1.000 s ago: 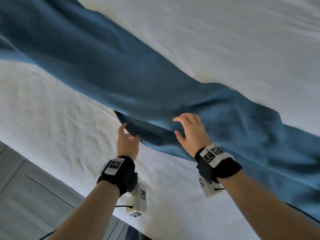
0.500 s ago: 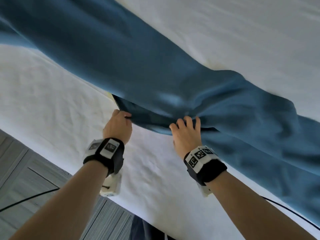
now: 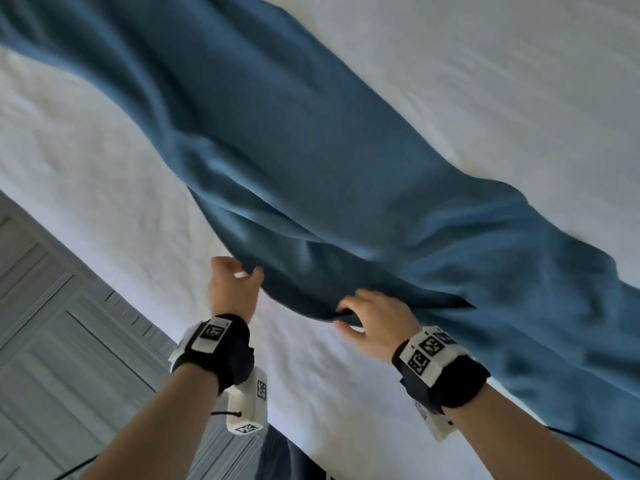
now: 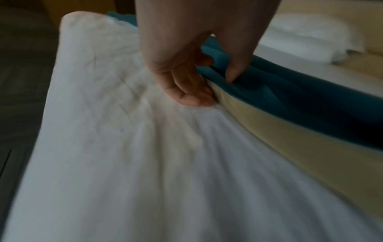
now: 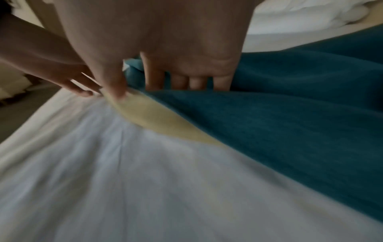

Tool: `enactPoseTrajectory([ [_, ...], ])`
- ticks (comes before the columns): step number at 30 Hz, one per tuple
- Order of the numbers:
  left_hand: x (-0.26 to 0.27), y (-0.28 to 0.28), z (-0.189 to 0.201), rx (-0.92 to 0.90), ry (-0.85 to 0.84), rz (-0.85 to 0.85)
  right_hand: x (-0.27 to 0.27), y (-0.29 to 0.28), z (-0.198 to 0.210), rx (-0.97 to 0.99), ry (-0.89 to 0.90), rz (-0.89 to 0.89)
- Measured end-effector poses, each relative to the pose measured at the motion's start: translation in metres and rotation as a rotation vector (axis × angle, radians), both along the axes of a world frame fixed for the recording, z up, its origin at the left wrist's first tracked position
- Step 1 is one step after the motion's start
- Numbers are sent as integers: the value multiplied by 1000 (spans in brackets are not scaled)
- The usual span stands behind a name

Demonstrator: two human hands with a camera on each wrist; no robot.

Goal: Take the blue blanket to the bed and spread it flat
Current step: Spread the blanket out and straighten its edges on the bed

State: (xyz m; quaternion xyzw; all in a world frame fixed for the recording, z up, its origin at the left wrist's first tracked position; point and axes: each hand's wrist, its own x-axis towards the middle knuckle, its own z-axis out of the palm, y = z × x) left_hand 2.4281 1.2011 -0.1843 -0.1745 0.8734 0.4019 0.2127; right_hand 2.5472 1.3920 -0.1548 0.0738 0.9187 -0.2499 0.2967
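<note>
The blue blanket (image 3: 311, 150) lies bunched in a long diagonal band across the white bed (image 3: 485, 81). My left hand (image 3: 242, 271) pinches its near edge between thumb and fingers. In the left wrist view the left hand (image 4: 215, 86) holds the blue blanket (image 4: 290, 101), which shows a pale yellow underside (image 4: 269, 139). My right hand (image 3: 346, 317) grips the same edge a little to the right. In the right wrist view the fingers (image 5: 186, 83) of the right hand (image 5: 149, 89) are tucked into the blue blanket (image 5: 290, 122), with the thumb on the yellow edge. Both hands are close together near the bed's front side.
Grey plank floor (image 3: 52, 341) lies beyond the bed's near edge at the lower left. A white pillow (image 4: 311, 32) sits at the far end of the bed, seen also as the white pillow (image 5: 311, 14). Bare white sheet (image 3: 104, 168) flanks the blanket on both sides.
A second ago my right hand hovered open over the blanket; now its fingers are tucked into the fold. The left hand has closed on the edge. The blanket's near fold has shifted toward me.
</note>
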Motion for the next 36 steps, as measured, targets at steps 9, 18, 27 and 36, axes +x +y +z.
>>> enactPoseTrajectory([
  [9,-56,12,-19,254,-56,307,-100,40,-12,248,155,-325],
  [18,-29,-47,-23,-72,24,136,-135,50,-27,394,45,-123],
  [27,-38,-43,-15,3,-12,233,-167,107,2,241,-65,-404],
  [36,-44,-13,-22,37,-48,220,-172,104,-31,441,-100,-395],
])
